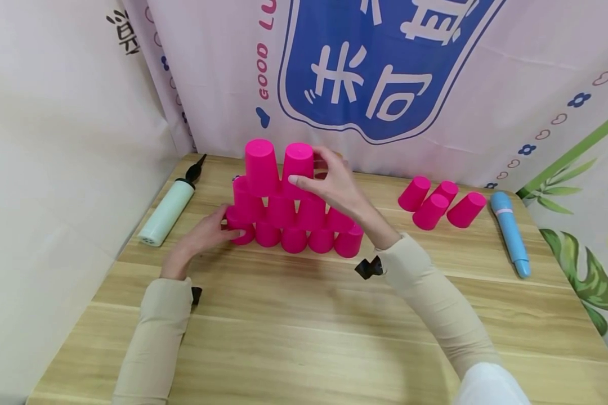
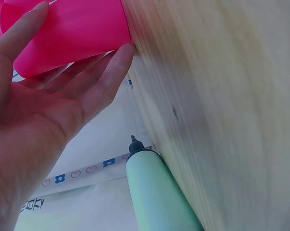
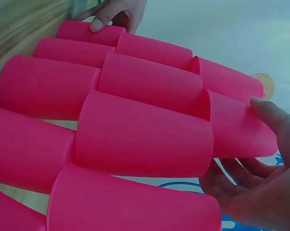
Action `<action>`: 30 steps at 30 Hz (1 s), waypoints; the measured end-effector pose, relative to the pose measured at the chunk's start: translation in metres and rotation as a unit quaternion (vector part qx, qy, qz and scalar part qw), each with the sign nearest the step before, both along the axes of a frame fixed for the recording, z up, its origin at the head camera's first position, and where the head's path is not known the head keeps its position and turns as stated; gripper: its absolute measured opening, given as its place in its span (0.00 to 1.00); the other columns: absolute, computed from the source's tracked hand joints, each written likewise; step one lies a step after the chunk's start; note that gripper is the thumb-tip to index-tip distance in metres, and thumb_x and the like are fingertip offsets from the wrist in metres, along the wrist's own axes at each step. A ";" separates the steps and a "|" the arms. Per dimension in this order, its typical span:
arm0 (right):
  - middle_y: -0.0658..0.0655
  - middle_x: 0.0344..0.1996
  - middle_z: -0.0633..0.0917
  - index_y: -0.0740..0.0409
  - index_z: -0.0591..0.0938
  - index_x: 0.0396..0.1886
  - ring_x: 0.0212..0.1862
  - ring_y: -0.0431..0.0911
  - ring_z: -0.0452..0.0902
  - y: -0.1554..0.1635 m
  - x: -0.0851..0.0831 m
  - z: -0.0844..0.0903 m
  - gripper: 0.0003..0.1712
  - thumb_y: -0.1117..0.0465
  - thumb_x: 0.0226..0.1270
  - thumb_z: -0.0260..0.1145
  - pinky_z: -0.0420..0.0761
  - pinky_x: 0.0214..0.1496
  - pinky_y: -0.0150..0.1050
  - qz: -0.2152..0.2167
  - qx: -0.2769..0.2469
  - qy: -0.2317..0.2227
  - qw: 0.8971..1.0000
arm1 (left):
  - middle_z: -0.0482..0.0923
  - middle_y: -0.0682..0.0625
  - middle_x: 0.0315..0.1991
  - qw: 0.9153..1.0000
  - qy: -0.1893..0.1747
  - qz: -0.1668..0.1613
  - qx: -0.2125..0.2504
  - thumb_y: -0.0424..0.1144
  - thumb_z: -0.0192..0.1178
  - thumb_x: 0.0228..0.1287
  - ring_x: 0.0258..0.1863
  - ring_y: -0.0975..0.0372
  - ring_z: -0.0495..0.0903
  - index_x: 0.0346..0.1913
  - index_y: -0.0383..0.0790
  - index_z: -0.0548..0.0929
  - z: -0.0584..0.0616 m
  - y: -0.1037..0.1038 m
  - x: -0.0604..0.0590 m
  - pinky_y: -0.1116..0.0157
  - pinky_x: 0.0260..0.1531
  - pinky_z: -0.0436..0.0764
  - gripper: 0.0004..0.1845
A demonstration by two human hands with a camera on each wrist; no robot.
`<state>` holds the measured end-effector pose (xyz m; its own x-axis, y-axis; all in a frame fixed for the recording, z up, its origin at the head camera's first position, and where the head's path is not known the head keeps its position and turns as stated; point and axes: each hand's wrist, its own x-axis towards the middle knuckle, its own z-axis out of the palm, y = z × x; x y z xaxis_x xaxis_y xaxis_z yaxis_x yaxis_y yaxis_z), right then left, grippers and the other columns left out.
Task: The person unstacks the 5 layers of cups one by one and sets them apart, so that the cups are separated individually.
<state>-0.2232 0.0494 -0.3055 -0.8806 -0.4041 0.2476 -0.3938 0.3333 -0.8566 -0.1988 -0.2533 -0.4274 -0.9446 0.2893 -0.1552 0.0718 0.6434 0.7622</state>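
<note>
On the pale wooden table (image 1: 304, 315), a pyramid of upturned bright pink plastic cups (image 1: 289, 216) is kept near the back edge; its upper right cup (image 1: 298, 163) is gripped by the right hand (image 1: 336, 188), fingers curled round it, apparently to seat it squarely; the bottom left cup (image 2: 72, 33) is touched by the open, straight-fingered left hand (image 1: 208, 233), seemingly as a brace; four spare pink cups (image 1: 441, 202) lie well apart at right.

The pale pink backdrop cloth (image 1: 486, 84) behind the table carries the pink English words "GOOD LU", cut off at the top edge of the head view. Its blue shield emblem (image 1: 380, 67) holds large white Chinese characters, partly cropped, which I cannot read with certainty. Black characters on the white wall sheet (image 1: 124, 34) at upper left are cropped too.
</note>
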 end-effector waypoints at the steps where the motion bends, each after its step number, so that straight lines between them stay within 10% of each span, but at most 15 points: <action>1: 0.52 0.53 0.78 0.54 0.70 0.65 0.52 0.47 0.76 0.000 0.000 -0.001 0.38 0.53 0.55 0.73 0.81 0.49 0.41 -0.001 -0.003 0.000 1.000 | 0.69 0.37 0.61 1.000 0.002 -0.001 -0.001 0.43 0.62 0.65 0.60 0.45 0.70 0.68 0.35 0.57 0.000 0.000 0.000 0.48 0.58 0.73 0.35; 14: 0.53 0.52 0.78 0.56 0.70 0.64 0.54 0.46 0.74 0.033 0.010 0.007 0.39 0.55 0.54 0.75 0.78 0.55 0.40 -0.051 -0.055 0.033 0.997 | 0.68 0.35 0.62 1.000 0.003 -0.007 0.014 0.42 0.62 0.66 0.62 0.43 0.69 0.68 0.33 0.57 0.003 0.001 0.002 0.47 0.60 0.71 0.35; 30: 0.57 0.56 0.77 0.53 0.69 0.67 0.57 0.50 0.74 0.154 0.014 -0.010 0.39 0.50 0.58 0.72 0.78 0.58 0.42 -0.242 -0.009 0.040 0.969 | 0.69 0.37 0.60 1.000 0.000 0.000 -0.009 0.44 0.62 0.65 0.58 0.45 0.71 0.68 0.35 0.58 0.002 0.000 0.000 0.48 0.58 0.72 0.35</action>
